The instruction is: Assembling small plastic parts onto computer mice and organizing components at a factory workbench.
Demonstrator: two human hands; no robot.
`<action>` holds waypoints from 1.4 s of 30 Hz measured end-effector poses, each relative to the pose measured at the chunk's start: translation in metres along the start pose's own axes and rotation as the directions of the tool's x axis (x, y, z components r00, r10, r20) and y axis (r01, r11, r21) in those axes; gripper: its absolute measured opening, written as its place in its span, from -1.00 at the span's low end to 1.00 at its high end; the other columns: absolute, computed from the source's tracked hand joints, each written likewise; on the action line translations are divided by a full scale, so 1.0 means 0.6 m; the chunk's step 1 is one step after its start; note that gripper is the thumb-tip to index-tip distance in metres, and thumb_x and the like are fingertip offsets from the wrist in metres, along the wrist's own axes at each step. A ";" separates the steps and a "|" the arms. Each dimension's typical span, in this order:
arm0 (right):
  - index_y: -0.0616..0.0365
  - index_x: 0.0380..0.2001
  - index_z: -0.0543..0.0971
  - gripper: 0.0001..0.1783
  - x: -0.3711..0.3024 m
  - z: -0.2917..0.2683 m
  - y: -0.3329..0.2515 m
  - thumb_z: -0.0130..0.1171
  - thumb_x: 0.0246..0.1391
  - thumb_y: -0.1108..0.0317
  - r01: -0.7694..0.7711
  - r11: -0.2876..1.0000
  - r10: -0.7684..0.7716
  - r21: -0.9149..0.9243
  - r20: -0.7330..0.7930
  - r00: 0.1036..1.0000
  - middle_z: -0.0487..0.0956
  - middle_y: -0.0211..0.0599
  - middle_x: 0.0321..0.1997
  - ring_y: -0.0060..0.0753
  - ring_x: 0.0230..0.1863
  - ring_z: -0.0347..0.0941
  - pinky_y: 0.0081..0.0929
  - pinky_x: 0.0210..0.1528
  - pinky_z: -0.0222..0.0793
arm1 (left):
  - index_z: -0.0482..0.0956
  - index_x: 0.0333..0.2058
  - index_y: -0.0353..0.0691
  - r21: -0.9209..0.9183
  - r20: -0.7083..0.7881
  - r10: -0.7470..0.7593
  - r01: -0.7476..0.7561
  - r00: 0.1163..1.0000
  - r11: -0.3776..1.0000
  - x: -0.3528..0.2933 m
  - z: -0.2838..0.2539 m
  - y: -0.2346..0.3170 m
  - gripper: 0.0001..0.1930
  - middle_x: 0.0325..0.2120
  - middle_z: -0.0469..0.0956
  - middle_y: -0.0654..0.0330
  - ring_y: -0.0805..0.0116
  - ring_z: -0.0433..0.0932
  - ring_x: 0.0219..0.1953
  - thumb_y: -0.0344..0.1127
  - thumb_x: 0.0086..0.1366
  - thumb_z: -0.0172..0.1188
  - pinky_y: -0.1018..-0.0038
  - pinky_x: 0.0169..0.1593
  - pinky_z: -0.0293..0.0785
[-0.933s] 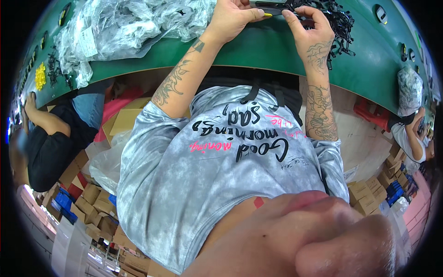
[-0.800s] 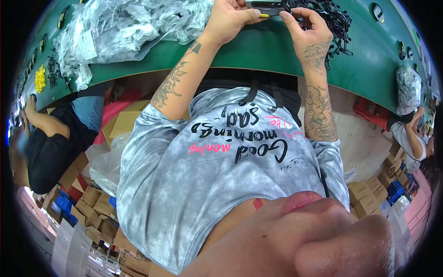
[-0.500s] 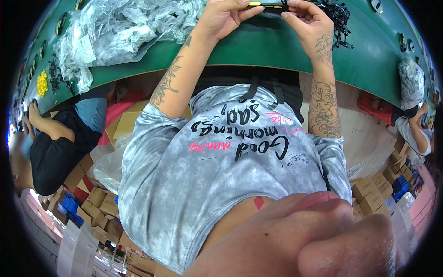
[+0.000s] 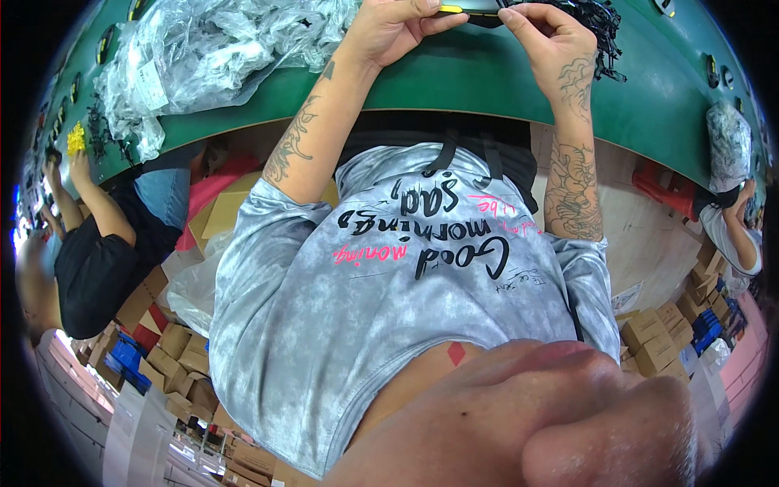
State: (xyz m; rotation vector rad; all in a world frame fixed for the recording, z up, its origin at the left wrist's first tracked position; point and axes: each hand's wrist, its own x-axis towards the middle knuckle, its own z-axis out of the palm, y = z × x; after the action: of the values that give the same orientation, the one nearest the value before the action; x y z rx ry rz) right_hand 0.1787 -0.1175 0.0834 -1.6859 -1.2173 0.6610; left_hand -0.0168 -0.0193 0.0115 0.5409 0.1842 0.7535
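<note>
The left hand [image 4: 391, 31] pinches a black-and-yellow piece [image 4: 480, 15] in its fingers above the green table [image 4: 454, 91], the right hand [image 4: 553, 39] at its other end, grip unclear, seemingly mid-adjustment, calling for steady support.

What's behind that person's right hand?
Behind the right hand, small black parts lie in a tangled heap on the green table. The hand covers part of that spot, so what's right there can't be seen.

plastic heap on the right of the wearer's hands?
No, the plastic heap lies on the green table, left of the left hand.
</note>
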 end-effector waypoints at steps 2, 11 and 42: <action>0.31 -0.40 0.69 -0.89 0.001 -0.007 0.006 0.38 0.09 0.46 0.006 1.000 -0.006 0.007 0.028 1.000 0.64 -0.42 -0.55 -0.65 -0.50 0.48 -0.60 -0.40 0.39 | 0.21 0.40 -0.28 0.000 -0.001 0.002 -0.002 1.000 1.000 -0.001 0.002 -0.001 -0.29 0.15 0.54 0.03 0.12 0.65 0.09 -0.58 0.31 0.26 0.18 0.12 0.69; 0.24 -0.22 0.75 -0.75 0.001 -0.033 0.051 0.47 0.14 0.28 0.117 0.989 -0.106 -0.092 0.118 0.987 0.69 -0.50 -0.38 -0.75 -0.35 0.51 -0.73 -0.26 0.40 | 0.21 0.42 -0.26 0.011 0.018 -0.032 0.031 0.999 0.999 -0.004 -0.012 -0.004 -0.26 0.14 0.55 -0.03 0.11 0.68 0.02 -0.60 0.29 0.27 0.14 0.09 0.70; 0.31 -0.27 0.72 -0.84 0.008 0.005 0.018 0.37 0.20 0.40 -0.029 0.966 0.057 0.256 -0.104 0.993 0.62 -0.50 -0.45 -0.72 -0.44 0.44 -0.69 -0.37 0.34 | 0.54 0.22 -0.21 0.152 0.057 0.063 -0.071 0.996 0.986 0.002 -0.006 -0.033 -0.42 0.10 0.61 0.08 0.20 0.61 0.11 -0.71 0.21 0.28 0.21 0.24 0.54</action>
State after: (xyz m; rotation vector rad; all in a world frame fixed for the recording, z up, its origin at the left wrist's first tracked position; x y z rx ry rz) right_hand 0.1826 -0.1131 0.0727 -1.5159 -0.9758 0.7090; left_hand -0.0057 -0.0288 -0.0020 0.7162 0.1776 0.7941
